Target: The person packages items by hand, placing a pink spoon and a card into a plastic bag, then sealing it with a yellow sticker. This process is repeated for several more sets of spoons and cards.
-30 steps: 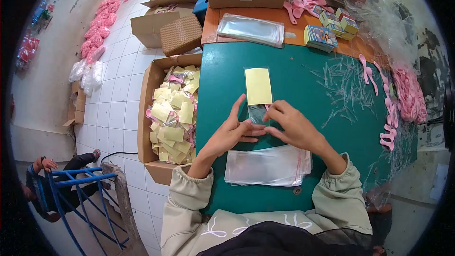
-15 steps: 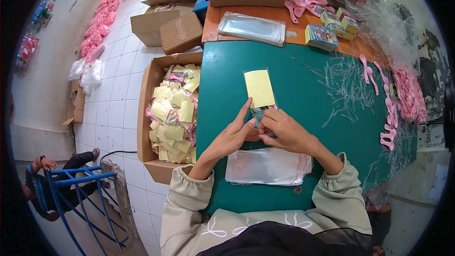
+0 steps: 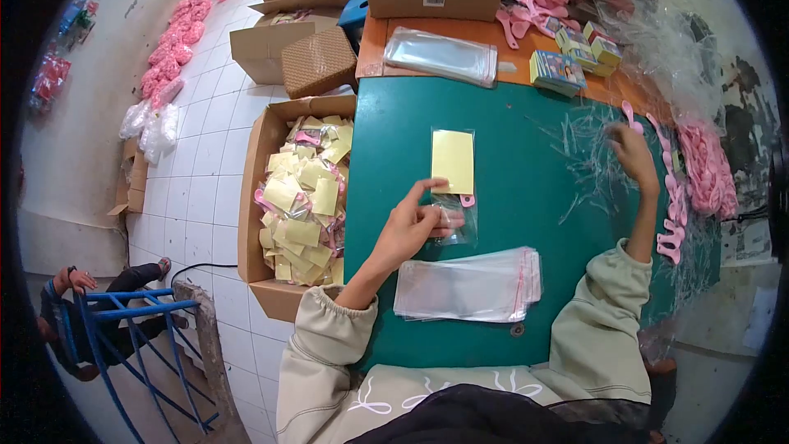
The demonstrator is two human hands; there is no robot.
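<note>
My left hand (image 3: 415, 220) grips a clear plastic bag (image 3: 462, 230) at its lower part, with some fingers showing through the film. Inside the bag lie a yellow card (image 3: 454, 163) and a pink spoon, whose handle end (image 3: 468, 201) sticks out below the card. Over at the right, my right hand (image 3: 633, 156) hovers by a heap of thin clear strips (image 3: 588, 152), fingers curled together; anything between them is too small to make out. Just beyond its fingers is a pink spoon (image 3: 631, 117). A stack of clear bags (image 3: 464, 286) lies in front of me.
Left of the green table (image 3: 394, 127) stands a carton (image 3: 256, 156) of packed bags. More clear bags (image 3: 440, 53), card stacks (image 3: 555, 74) and pink spoons (image 3: 534, 12) sit at the back. Pink spoons (image 3: 675, 189) line the right side. A person (image 3: 78, 279) is at lower left.
My right hand has left the bag and moved up and right to the clear strips. My left hand still has the bag, which now sits straighter and slightly lower.
</note>
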